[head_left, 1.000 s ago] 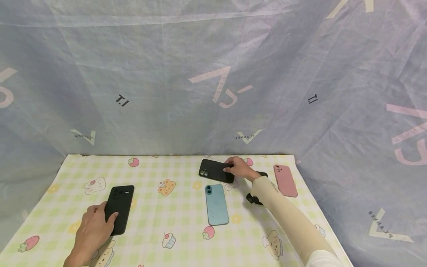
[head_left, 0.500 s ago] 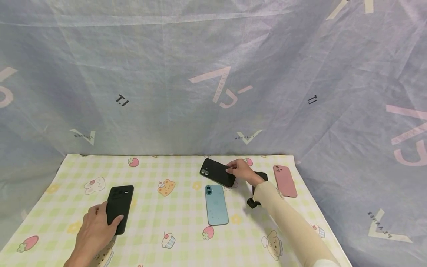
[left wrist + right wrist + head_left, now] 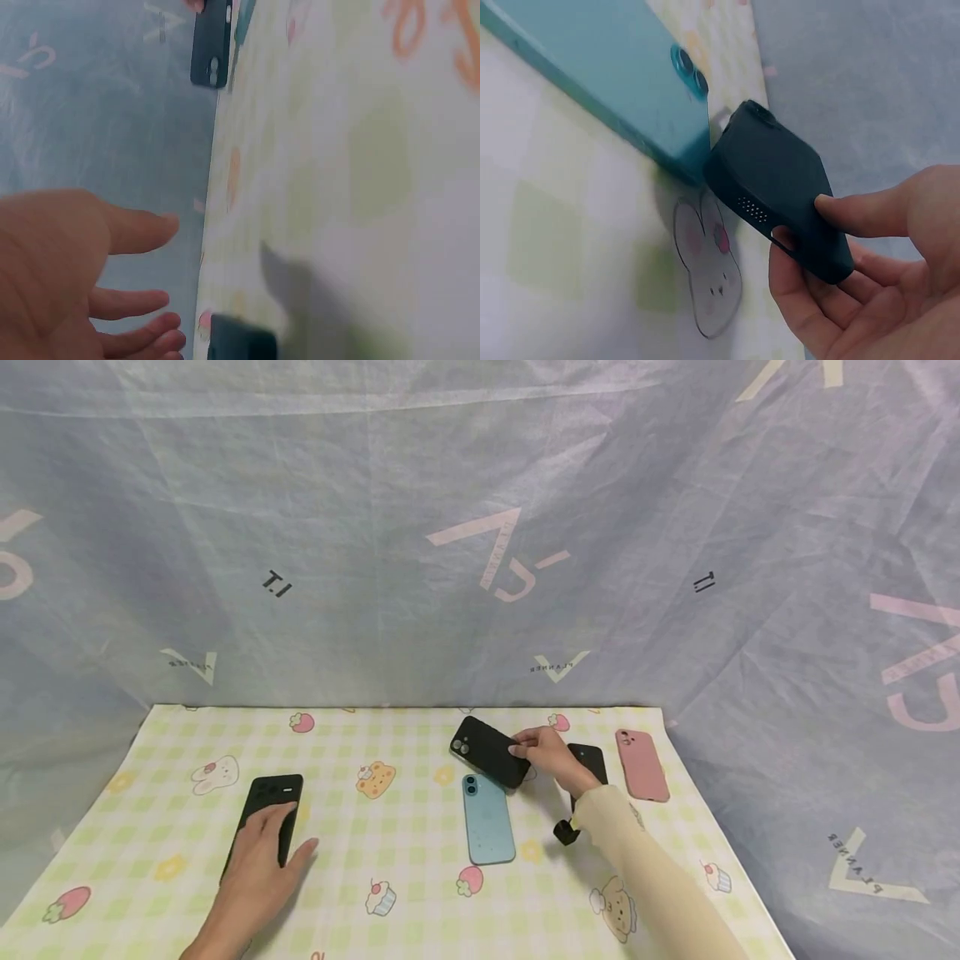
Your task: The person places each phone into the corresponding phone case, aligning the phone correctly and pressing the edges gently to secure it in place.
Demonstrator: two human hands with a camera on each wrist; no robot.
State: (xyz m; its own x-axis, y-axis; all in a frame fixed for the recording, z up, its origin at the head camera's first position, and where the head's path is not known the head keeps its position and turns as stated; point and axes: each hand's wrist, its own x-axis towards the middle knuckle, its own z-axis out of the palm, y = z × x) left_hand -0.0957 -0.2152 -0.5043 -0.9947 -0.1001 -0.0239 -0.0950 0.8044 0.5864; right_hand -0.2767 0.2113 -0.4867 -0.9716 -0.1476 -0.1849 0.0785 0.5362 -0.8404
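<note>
Nearest, the left hand (image 3: 258, 868) holds its fingers extended and spread over a dark phone (image 3: 273, 791), hiding its lower part; contact cannot be told. In the left wrist view the phone's end is blurred and cut off by the lower edge. The cream sleeve (image 3: 637, 860) runs out of frame; beside its cuff is a small black block (image 3: 566, 832). The sleeve and right hand partly cover a second dark slab (image 3: 588, 764). On the checked, cartoon-printed tablecloth (image 3: 390, 860) lies a glossy light-blue phone (image 3: 489, 827). Its upper corner is overlapped by a matte black case (image 3: 487, 752), tilted, which the right hand (image 3: 551, 756) pinches by one end. The case's edge shows perforations and an oval cutout; its contents cannot be made out. A pink case (image 3: 642, 766) lies at far right, before the creased grey-blue backdrop (image 3: 375, 543).
</note>
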